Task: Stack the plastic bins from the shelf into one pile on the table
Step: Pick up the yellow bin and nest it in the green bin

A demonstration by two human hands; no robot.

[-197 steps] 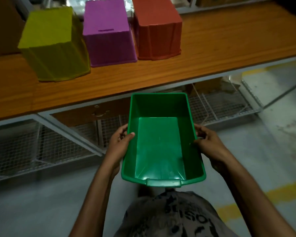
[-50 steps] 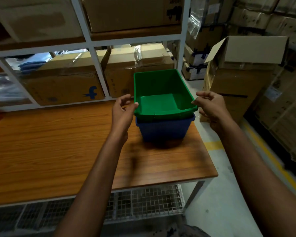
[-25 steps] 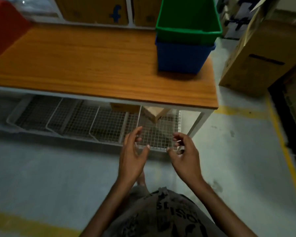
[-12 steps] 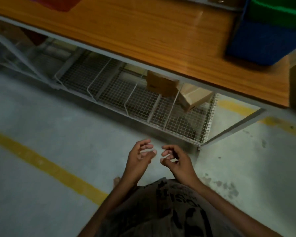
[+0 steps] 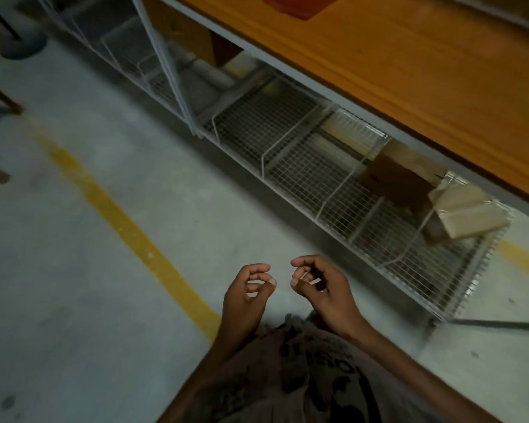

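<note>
Red plastic bin [image 5: 290, 6]: only a corner in view, cut off by the top edge, sitting on the orange-brown wooden surface [image 5: 409, 71], far ahead of the fingers and well apart from them. No other bin visible in this view. Left hand [image 5: 246, 296] and right hand [image 5: 321, 288] low in front of the body, side by side, near each other but not touching, both over the floor. Left fingers [image 5: 258, 268] loosely curled inward, thumb tip close to them, holding nothing. Right fingers [image 5: 303, 260] likewise loosely curled, narrow gap to the thumb, holding nothing. Ahead of the fingers and below the surface, a white wire-mesh shelf [image 5: 303, 160] with low wire dividers runs just above the floor. On it, ahead and to the right of the right fingers, a brown cardboard box [image 5: 397, 181] lies tilted, with a paler folded carton [image 5: 468, 215] just beside it, tilted and touching it. A slanted white metal brace [image 5: 165, 65] meets the shelf's edge, ahead and to the left of the left fingers. Grey concrete floor [image 5: 74, 300] below both hands; a worn yellow painted line [image 5: 129, 230] crosses it diagonally, left of the left fingers. Behind the fingers, a light printed shirt [image 5: 303, 377], lettering too blurred to read. Light is dim.
</note>
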